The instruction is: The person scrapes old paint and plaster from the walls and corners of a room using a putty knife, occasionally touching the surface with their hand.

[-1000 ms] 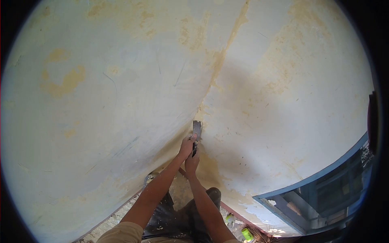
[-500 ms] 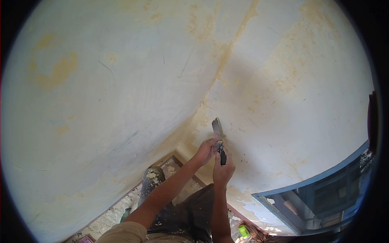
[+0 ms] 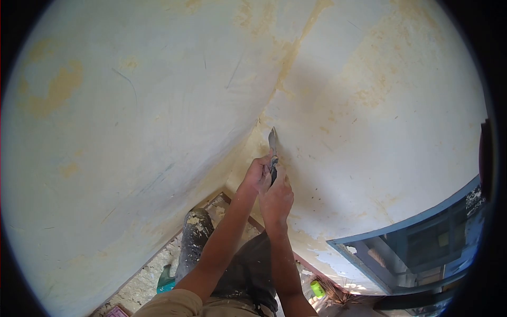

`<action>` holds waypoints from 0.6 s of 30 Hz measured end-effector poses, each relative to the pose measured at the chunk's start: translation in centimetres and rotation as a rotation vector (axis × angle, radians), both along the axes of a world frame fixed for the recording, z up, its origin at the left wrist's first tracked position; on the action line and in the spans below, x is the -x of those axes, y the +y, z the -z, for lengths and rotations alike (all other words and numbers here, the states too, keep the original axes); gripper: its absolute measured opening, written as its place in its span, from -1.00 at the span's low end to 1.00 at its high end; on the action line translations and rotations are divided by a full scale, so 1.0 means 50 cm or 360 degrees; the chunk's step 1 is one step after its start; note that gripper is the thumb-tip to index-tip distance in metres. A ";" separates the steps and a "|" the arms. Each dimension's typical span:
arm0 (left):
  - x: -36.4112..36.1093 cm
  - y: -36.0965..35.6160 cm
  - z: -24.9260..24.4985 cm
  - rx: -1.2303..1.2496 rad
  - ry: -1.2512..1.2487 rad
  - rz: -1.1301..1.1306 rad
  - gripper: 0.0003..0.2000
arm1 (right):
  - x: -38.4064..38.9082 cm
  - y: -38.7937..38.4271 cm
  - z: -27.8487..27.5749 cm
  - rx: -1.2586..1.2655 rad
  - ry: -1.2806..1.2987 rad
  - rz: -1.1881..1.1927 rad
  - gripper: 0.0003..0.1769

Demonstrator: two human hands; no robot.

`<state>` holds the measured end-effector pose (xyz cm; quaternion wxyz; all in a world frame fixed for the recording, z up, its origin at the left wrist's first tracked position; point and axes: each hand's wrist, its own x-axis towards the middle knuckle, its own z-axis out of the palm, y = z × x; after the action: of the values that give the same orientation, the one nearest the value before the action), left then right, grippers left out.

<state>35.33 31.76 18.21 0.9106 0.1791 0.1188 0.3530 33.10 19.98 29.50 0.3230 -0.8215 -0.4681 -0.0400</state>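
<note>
Both of my hands are closed on a scraper [image 3: 272, 140] with a flat metal blade and a black handle. My right hand [image 3: 277, 199] wraps the handle from below, while my left hand [image 3: 256, 173] grips from the left, higher up near the base of the blade. The blade points upward, its tip close to the right-hand wall [image 3: 348, 174] just beside the inner corner. Pale paint with yellowish worn patches covers this wall, and a yellow strip runs up the corner above the blade.
The left wall [image 3: 132, 137] carries scratches and yellow patches. A blue-framed window [image 3: 412, 232] is at lower right. Paint flakes litter the floor [image 3: 140, 282] by my legs. A teal object [image 3: 166, 282], a bright green container [image 3: 317, 288] and broom-like bristles [image 3: 338, 296] lie low down.
Both hands have moved up and slightly left with the scraper, which now stands more upright in view. The teal object at lower left shows more.
</note>
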 end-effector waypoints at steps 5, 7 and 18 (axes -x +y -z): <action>-0.014 -0.033 -0.036 -0.0009 0.0067 -0.0216 -0.81 | -0.064 -0.025 0.026 -0.0194 0.0094 -0.0170 -0.67; -0.016 -0.020 -0.041 0.0084 0.0017 -0.0229 -0.83 | -0.067 -0.010 0.027 -0.0163 0.0055 -0.0189 -0.66; 0.020 -0.049 -0.137 0.0233 -0.0067 -0.0020 -0.86 | -0.021 -0.009 0.000 0.0013 -0.0032 0.0046 -0.67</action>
<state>34.32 29.30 25.04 0.9213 0.1038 0.1262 0.3529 34.15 19.51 29.50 0.3145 -0.8290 -0.4596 -0.0511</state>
